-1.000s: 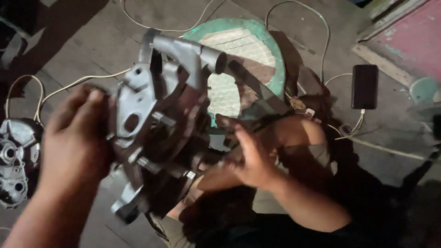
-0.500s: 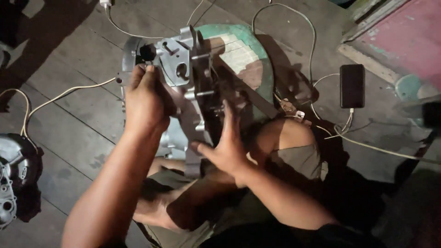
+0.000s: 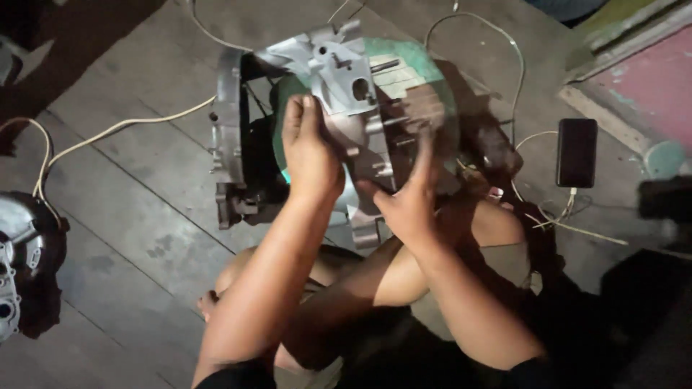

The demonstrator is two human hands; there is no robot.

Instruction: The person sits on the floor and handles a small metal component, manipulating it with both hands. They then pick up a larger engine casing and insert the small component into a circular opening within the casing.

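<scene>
1. A second engine cover (image 3: 18, 266), grey metal with round openings, lies at the far left edge on the wooden floor (image 3: 130, 216), with a pale cable (image 3: 122, 130) curving from it toward the middle.
2. The engine crankcase (image 3: 331, 122) stands in the middle, above the person's folded legs: grey cast aluminium, ribbed, with bolt bosses, a round bore near its top and a ring-shaped housing on its left side.
3. The left hand (image 3: 310, 155) lies flat on the casing's face, fingers closed against it.
4. The right hand (image 3: 407, 198) grips the casing's right lower edge, fingers spread; its motion blur hides the exact hold.
5. A round green stool top (image 3: 425, 79) sits behind the casing, seemingly touching it.
6. A dark phone (image 3: 577, 153) lies well apart at the right, cabled.
7. Bare boards lie open left of the casing.
</scene>
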